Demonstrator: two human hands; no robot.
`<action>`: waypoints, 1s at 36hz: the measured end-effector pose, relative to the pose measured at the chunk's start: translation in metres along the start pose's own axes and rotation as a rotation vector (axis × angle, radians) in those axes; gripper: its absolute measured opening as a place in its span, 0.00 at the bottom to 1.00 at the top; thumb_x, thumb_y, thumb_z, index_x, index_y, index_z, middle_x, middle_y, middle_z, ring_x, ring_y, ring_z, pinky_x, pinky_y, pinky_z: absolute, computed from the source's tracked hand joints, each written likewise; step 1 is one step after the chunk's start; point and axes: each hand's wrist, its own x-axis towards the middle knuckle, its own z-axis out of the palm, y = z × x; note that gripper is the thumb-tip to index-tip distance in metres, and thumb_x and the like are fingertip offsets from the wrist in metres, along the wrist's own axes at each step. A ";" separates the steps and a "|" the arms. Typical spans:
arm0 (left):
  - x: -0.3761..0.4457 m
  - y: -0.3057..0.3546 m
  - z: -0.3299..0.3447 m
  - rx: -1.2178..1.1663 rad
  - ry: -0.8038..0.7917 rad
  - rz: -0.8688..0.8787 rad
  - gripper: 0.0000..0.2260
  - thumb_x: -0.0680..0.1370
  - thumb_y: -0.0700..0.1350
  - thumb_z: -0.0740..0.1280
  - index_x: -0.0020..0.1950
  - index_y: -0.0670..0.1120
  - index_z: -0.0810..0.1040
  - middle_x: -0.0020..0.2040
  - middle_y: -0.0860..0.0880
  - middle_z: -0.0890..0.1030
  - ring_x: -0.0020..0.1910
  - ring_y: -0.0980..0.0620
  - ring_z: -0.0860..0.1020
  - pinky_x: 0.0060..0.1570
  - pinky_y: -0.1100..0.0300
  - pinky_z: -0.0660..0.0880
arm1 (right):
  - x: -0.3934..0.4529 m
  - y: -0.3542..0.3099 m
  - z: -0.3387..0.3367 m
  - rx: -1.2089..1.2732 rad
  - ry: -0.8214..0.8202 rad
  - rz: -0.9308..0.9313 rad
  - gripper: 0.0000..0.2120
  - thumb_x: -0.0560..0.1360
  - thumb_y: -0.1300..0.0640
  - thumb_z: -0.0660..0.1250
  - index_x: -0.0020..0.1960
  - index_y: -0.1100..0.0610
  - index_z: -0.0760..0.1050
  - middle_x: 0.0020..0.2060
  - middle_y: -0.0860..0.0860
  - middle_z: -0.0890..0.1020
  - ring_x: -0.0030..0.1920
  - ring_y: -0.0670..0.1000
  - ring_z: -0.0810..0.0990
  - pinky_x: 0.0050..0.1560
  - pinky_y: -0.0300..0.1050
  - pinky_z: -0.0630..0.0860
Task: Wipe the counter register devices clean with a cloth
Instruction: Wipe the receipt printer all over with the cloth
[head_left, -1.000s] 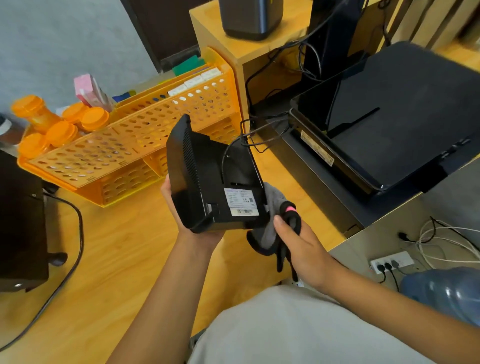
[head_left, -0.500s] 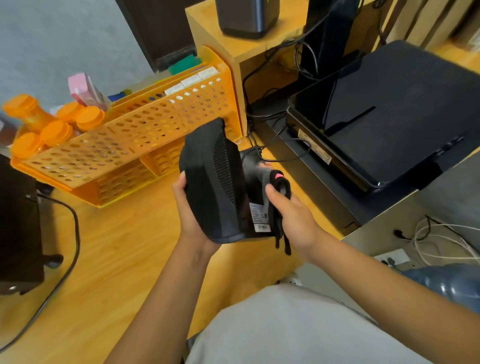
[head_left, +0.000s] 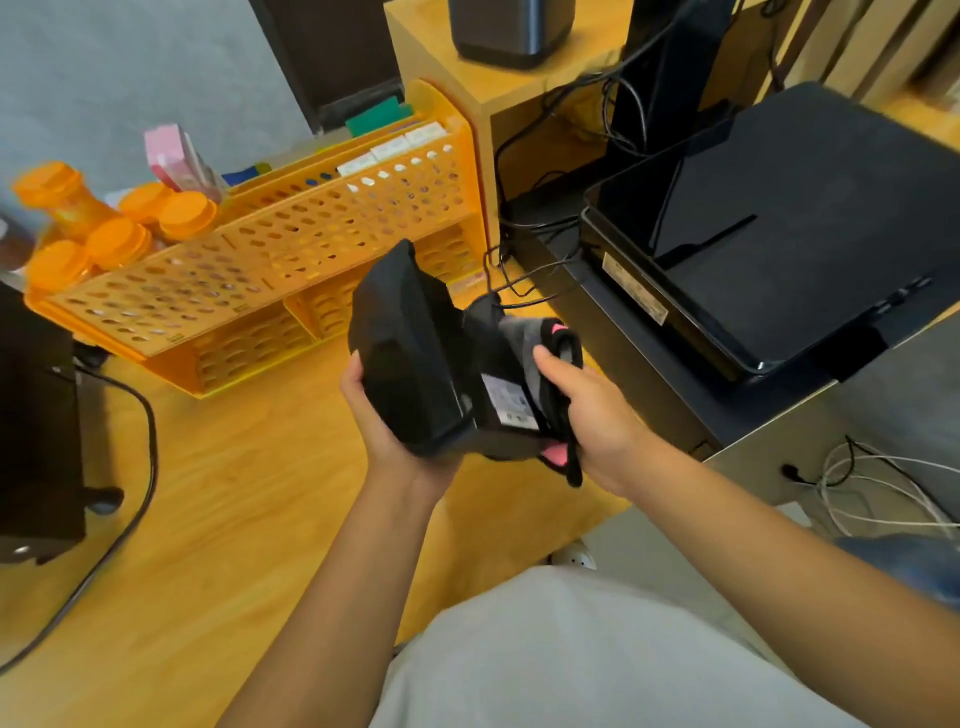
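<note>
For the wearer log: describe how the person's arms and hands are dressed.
Both forearms are bare, with no sleeves in view. The left hand and right hand wear no gloves, and no rings, watch or bands show. A light grey garment covers the torso below.

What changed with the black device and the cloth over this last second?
The left hand turned the black device, swinging its labelled underside from facing the camera toward the right. The right hand moved the cloth up against that underside. Both grips held; the orange rack stayed put.
</note>
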 end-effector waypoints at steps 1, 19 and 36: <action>0.003 0.003 0.001 0.008 -0.015 0.032 0.27 0.76 0.70 0.59 0.52 0.49 0.81 0.46 0.48 0.82 0.45 0.47 0.81 0.44 0.55 0.75 | -0.004 0.004 -0.001 0.053 -0.017 0.026 0.13 0.85 0.51 0.59 0.63 0.53 0.78 0.57 0.55 0.86 0.56 0.56 0.86 0.59 0.55 0.81; 0.018 -0.006 0.021 0.393 0.042 0.651 0.33 0.72 0.60 0.67 0.73 0.48 0.69 0.69 0.47 0.77 0.67 0.50 0.78 0.64 0.53 0.77 | -0.023 0.003 0.009 0.729 0.052 0.175 0.26 0.87 0.54 0.52 0.45 0.62 0.86 0.43 0.59 0.87 0.36 0.58 0.87 0.30 0.50 0.83; 0.019 -0.005 0.012 0.537 -0.026 0.824 0.22 0.72 0.59 0.68 0.63 0.57 0.68 0.55 0.57 0.74 0.54 0.58 0.74 0.61 0.46 0.73 | -0.035 -0.007 0.000 0.656 0.118 0.182 0.24 0.86 0.51 0.54 0.51 0.62 0.85 0.51 0.60 0.87 0.47 0.59 0.88 0.48 0.55 0.79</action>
